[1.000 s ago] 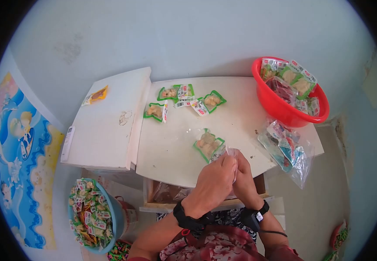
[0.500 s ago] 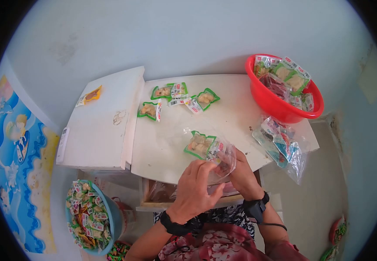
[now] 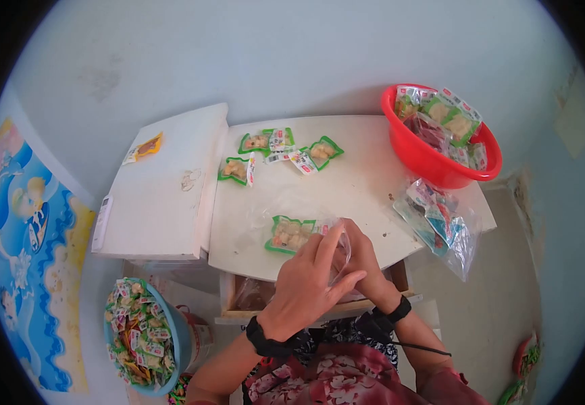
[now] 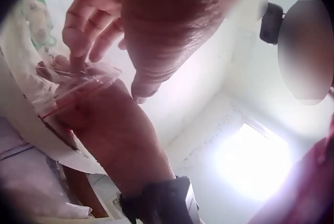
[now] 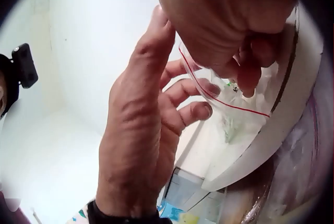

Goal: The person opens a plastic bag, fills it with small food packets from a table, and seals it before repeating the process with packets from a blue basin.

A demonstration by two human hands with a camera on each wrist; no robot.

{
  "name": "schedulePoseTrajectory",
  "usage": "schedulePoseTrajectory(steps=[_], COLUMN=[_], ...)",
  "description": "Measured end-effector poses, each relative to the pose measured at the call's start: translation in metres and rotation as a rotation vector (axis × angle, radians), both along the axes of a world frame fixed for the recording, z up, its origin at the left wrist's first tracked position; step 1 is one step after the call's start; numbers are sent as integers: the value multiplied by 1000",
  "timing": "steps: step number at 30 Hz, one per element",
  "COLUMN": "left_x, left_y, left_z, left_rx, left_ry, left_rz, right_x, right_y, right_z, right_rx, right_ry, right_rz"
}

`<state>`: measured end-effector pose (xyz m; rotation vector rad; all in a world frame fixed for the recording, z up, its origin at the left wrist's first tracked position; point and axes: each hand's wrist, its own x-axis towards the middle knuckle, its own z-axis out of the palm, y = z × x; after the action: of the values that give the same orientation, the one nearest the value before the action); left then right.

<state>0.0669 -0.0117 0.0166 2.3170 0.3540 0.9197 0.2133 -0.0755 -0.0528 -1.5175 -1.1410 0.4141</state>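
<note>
A clear zip bag [image 5: 237, 108] with a red strip along its mouth lies between my two hands over the table's front. My right hand [image 3: 361, 260] holds the bag near its mouth, fingers curled in the right wrist view. Across from it, my left hand [image 3: 309, 280] touches the bag with extended fingers, its thumb spread apart. A green-edged snack packet [image 3: 289, 235] shows just beyond the left fingertips, with clear film around it. Farther back on the white table [image 3: 367, 196] lie several similar packets, among them one green-edged packet [image 3: 236, 169].
A red basin [image 3: 424, 155] full of packets stands at the back right, with a clear bag of blue packets [image 3: 441, 223] before it. A blue tub [image 3: 179, 331] of packets stands at lower left. Below the tabletop, an open drawer [image 3: 228, 300] holds plastic bags.
Both hands were close together on the bag; the left then came off and spread, and its fingers now touch the bag again. The bag and snack packet have shifted left.
</note>
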Motion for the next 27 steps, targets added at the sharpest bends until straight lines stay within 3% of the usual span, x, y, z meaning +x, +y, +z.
schedulePoseTrajectory(steps=[4, 7, 10, 12, 15, 21, 24, 25, 27], left_x=[17, 27, 33, 33, 31, 44, 45, 42, 29], left_y=[4, 6, 9, 11, 7, 3, 9, 11, 21], left_z=[-7, -17, -21, -24, -16, -2, -4, -1, 7], left_rx=[111, 112, 106, 18, -166, -242, -234, -255, -294], left_ry=[111, 17, -73, -27, -80, -154, -58, -39, 9], left_rz=[5, -58, -65, -70, -234, -484, -462, -370, -185], right_x=[-8, -10, -2, 0, 4, 12, 11, 13, 21], right_y=[-1, 1, -8, -11, -13, -24, -18, -15, -9], right_z=[-4, -7, -21, -15, -15, -36, -29, -29, -32], right_rx=[87, 15, -112, -63, -60, 19, 94, 141, -16], right_ry=[-228, -45, -257, -202, -185, -127, -75, -35, -23], right_rz=[-141, -198, -158, -104, -44, 205, 116, 63, 36])
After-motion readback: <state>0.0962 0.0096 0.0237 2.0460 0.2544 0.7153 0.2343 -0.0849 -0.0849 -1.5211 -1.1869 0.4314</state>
